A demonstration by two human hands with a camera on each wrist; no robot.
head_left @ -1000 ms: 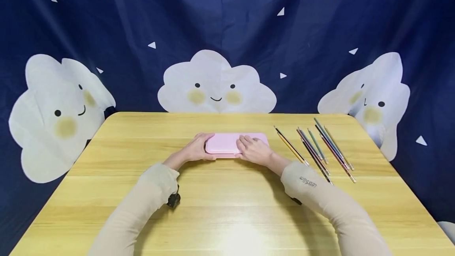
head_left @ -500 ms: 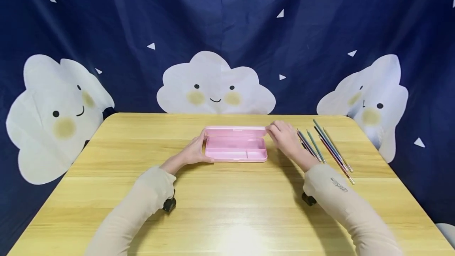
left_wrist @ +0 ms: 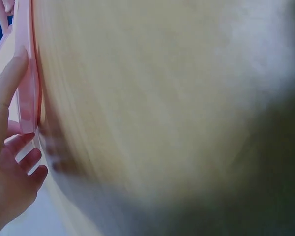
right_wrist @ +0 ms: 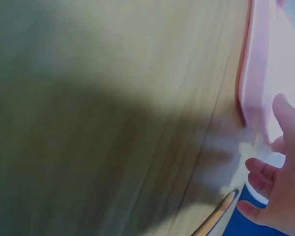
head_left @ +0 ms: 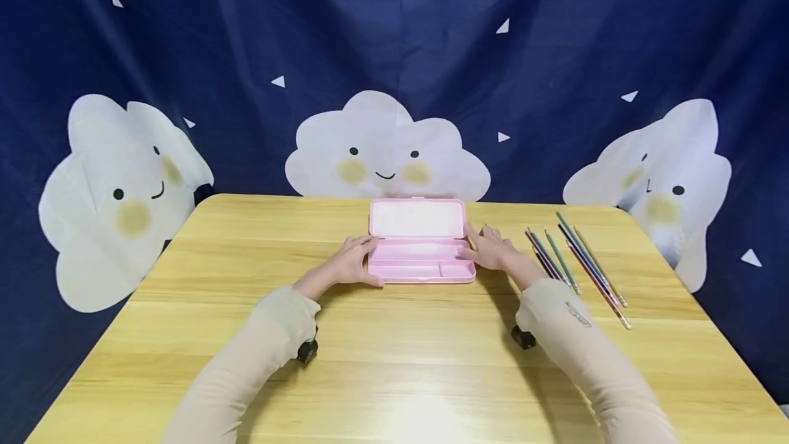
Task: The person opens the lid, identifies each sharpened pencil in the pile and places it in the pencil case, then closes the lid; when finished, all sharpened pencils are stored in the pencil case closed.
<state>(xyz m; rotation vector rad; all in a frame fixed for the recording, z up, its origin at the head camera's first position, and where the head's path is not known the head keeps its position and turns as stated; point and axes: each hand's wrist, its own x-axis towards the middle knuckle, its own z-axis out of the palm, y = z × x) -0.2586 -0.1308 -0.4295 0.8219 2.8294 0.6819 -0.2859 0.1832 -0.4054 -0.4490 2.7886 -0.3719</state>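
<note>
While my left fingers [left_wrist: 30, 160] grip one end of the pink case [head_left: 407, 252], lid up near the counter's [head_left: 394, 355] far edge, my right fingers [right_wrist: 261, 168] are loosely spread at its other end. Pencils [head_left: 585, 260] lie off to the right — and my right sleeve's [head_left: 582, 355] dark lettering [head_left: 578, 315] is too small to read for sure.

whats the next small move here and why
Probably move the right grip across to the slim multicoloured pencils just beyond it: the pink rectangular pencil case lies open with no pencils visible inside, and the left grip holds its opposite end.
</note>
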